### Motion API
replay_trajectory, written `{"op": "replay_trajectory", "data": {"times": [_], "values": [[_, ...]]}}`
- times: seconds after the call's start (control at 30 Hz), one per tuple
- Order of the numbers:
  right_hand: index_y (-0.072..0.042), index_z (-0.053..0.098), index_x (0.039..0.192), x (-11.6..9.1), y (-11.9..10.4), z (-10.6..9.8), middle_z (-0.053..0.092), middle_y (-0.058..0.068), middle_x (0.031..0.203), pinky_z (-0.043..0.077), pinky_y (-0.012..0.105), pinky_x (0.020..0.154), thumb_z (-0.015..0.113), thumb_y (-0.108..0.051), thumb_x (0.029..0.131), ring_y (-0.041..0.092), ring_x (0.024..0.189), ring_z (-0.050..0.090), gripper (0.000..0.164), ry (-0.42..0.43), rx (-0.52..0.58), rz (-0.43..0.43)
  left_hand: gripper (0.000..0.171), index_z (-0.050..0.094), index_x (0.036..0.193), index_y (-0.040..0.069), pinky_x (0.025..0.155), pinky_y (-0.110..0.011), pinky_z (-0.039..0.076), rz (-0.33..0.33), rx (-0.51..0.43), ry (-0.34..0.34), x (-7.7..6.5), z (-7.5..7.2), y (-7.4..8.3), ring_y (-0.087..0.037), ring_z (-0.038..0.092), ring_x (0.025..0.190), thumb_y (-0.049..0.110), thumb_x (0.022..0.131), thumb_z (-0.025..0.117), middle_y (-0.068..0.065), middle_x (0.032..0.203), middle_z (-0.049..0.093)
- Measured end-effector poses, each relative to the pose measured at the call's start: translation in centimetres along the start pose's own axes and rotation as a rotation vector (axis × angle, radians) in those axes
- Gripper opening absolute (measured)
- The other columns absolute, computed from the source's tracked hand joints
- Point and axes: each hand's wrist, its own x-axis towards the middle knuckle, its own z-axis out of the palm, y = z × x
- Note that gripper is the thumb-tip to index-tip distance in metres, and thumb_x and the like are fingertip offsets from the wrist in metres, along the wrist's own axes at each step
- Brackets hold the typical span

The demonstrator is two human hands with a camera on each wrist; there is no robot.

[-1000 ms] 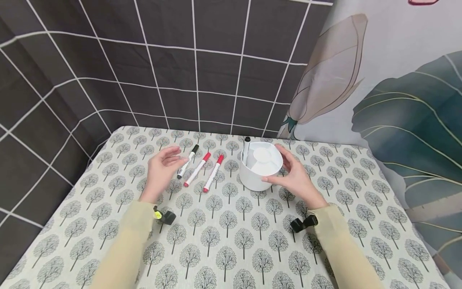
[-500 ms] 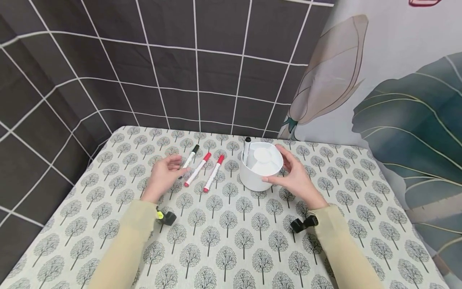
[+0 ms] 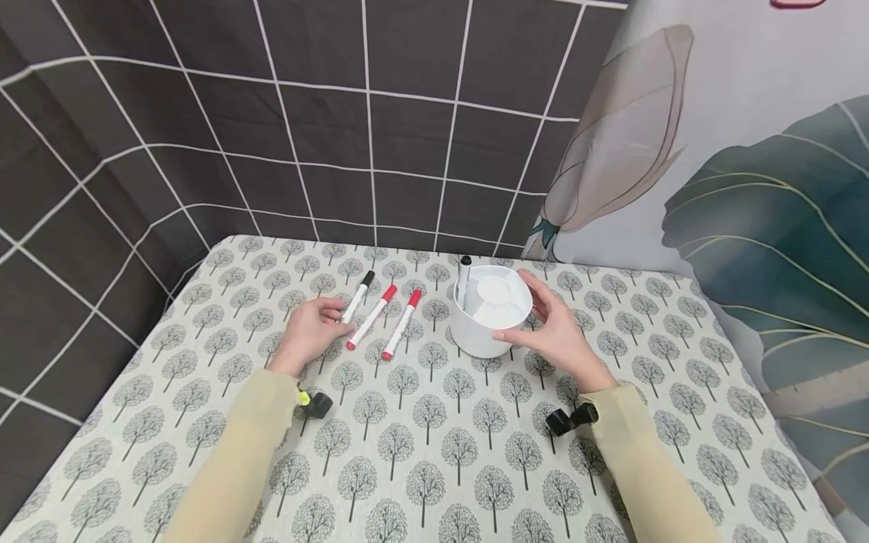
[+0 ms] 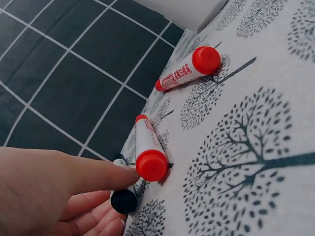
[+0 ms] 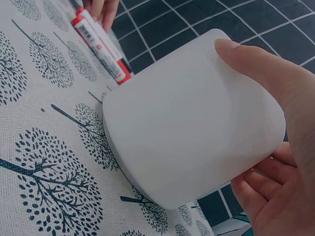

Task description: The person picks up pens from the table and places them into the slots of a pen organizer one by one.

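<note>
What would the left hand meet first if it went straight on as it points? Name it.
The black-capped marker, right at the left hand; whether they touch is hard to tell. Just beyond it, the middle red-capped marker seems next in line.

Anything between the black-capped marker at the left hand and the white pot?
Yes: two red-capped markers lie flat on the table, between the black-capped marker and the white pot.
</note>
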Motion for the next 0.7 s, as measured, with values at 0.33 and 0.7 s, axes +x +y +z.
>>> {"op": "replay_trajectory", "data": {"times": [0.33, 0.7], "values": [[-0.01, 0.029, 0.16, 0.01, -0.16, 0.02, 0.033, 0.009, 0.161, 0.03, 0.04, 0.119, 0.096, -0.02, 0.071, 0.027, 0.145, 0.035, 0.112, -0.004, -0.001, 0.016, 0.049, 0.058, 0.137, -0.003, 0.085, -0.038, 0.053, -0.04, 0.05, -0.048, 0.13, -0.13, 0.76, -0.027, 0.062, 0.098, 0.009, 0.092, 0.072, -0.015, 0.115, 0.065], [-0.011, 0.028, 0.16, 0.01, 0.03, 0.01, 0.031, 0.009, 0.162, 0.029, 0.039, 0.119, 0.096, -0.022, 0.07, 0.028, 0.146, 0.034, 0.113, -0.005, 0.0, 0.022, 0.041, 0.057, 0.138, 0.0, 0.066, -0.028, 0.05, -0.071, -0.008, -0.027, -0.04, 0.0, 0.94, -0.02, 0.057, 0.083, 0.012, 0.1, 0.06, -0.014, 0.116, 0.063]]}}
